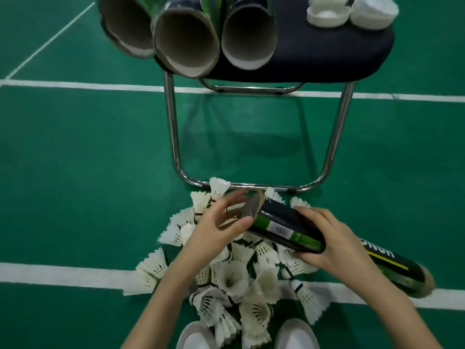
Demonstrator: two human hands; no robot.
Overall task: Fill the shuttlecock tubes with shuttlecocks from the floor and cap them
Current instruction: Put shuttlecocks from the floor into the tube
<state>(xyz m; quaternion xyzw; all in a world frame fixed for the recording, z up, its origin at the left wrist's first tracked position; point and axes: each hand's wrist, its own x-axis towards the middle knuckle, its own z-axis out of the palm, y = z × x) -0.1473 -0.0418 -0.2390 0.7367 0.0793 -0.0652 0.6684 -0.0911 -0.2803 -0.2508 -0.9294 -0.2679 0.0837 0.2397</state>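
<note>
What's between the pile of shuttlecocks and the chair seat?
In the head view: only the chair's chrome legs and bare green floor between pile and seat.

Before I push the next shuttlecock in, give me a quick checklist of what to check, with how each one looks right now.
1. Tube held firmly: ok. The right hand wraps around the held tube.
2. Tube mouth open and reachable: ok. It faces the left hand, uncapped.
3. Shuttlecock in the left hand: cannot tell. The fingers are at the mouth, blurred.
4. Room left inside the tube: cannot tell. The interior is not visible.
5. Supply within reach: ok. The shuttlecock pile lies on the floor below both hands.
6. Caps ready: ok. White caps sit on the chair seat.
</note>
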